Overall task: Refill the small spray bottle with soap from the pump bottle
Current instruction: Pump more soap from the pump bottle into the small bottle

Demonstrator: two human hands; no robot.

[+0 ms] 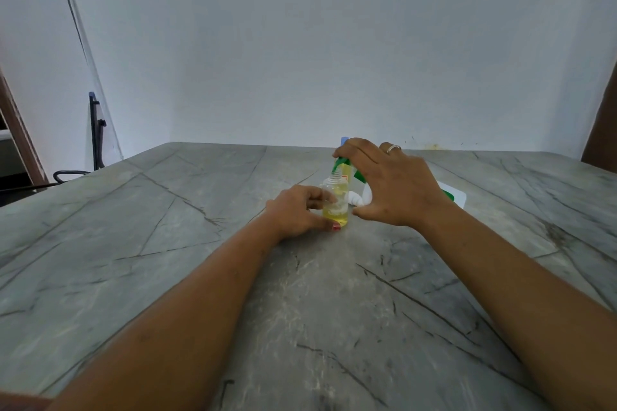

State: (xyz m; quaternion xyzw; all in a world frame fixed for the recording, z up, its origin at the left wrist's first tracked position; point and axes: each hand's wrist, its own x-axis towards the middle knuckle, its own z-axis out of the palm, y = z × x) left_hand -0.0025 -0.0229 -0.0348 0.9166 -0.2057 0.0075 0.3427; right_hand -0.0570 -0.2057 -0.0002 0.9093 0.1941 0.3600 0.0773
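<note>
A small clear spray bottle stands uncapped on the grey stone table, partly filled with yellow soap. My left hand grips its body from the left. Right behind it stands the pump bottle with a green pump head and yellow liquid; the green spout hangs over the small bottle's threaded neck. My right hand lies over the pump head, fingers spread on top and thumb low near the table. A white spray cap lies on the table under my right hand, mostly hidden.
A white and green flat packet lies behind my right wrist. A pale wall rises at the table's far edge. At far left, beyond the table, stand a black chair base and a dark upright frame.
</note>
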